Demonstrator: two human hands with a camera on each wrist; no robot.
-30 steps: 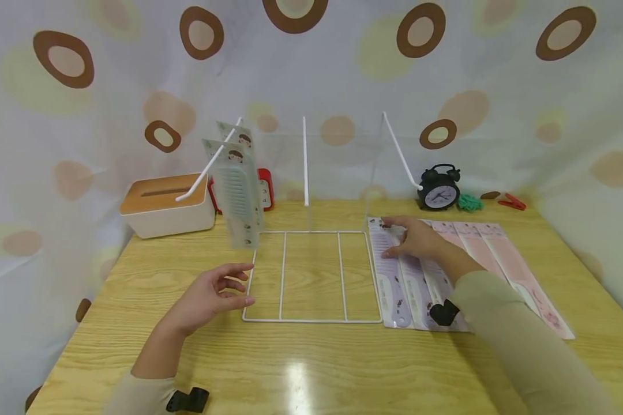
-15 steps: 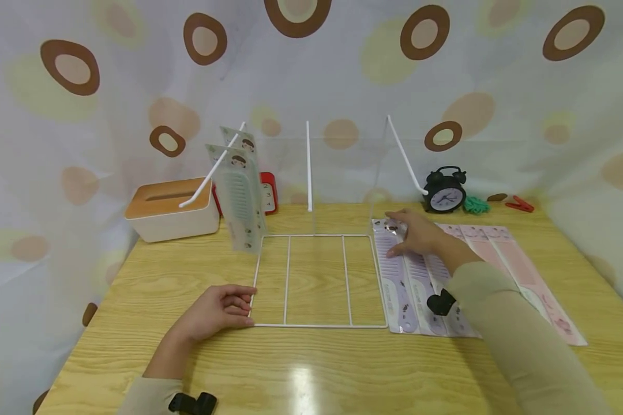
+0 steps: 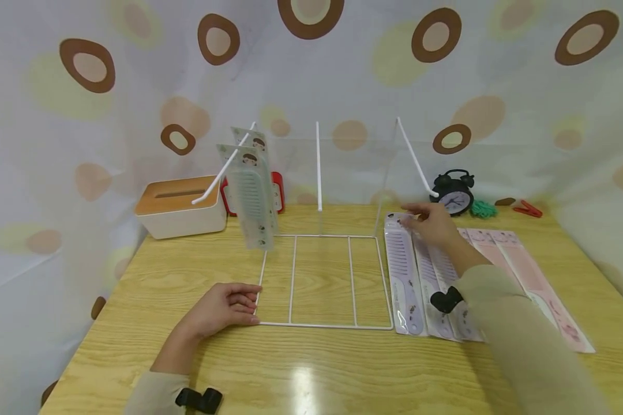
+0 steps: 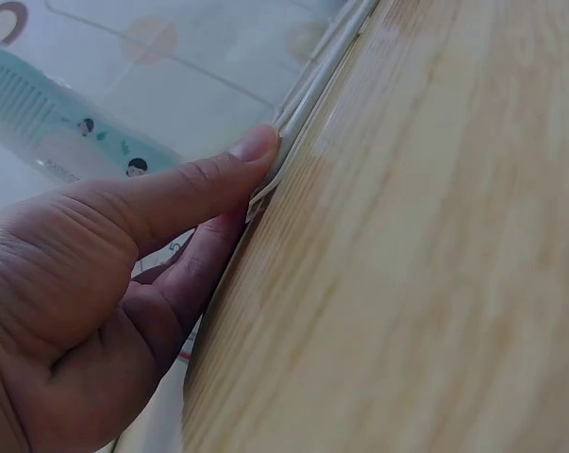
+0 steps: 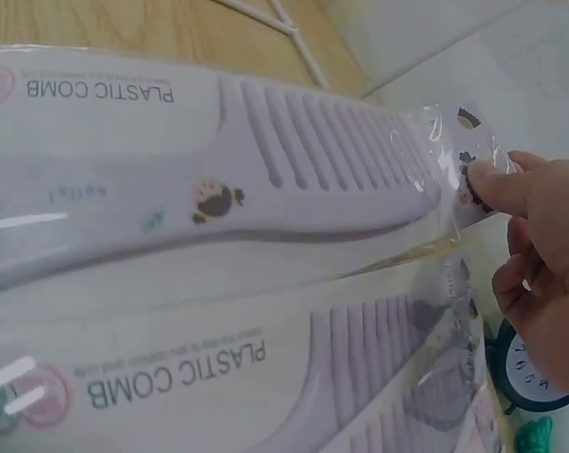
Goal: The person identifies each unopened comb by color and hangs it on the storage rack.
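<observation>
My right hand pinches the top end of a packaged purple comb, the leftmost of a row lying on the table. In the right wrist view, the thumb presses the clear wrapper above the teeth of this comb, and its top end is raised. More purple combs lie beside it. My left hand holds the front left corner of a white wire display rack, thumb and fingers at the wire. Two packaged green combs hang from the rack's left prong.
The rack's middle prong and right prong stick out forward. Packaged pink combs lie at right. Behind stand a tissue box, a red-framed item and a black alarm clock, near green cord and a red clip.
My left hand has closed in on the rack's front left corner and taken hold of it. My right hand has lifted the comb's top end slightly. The head view has shifted a little.
</observation>
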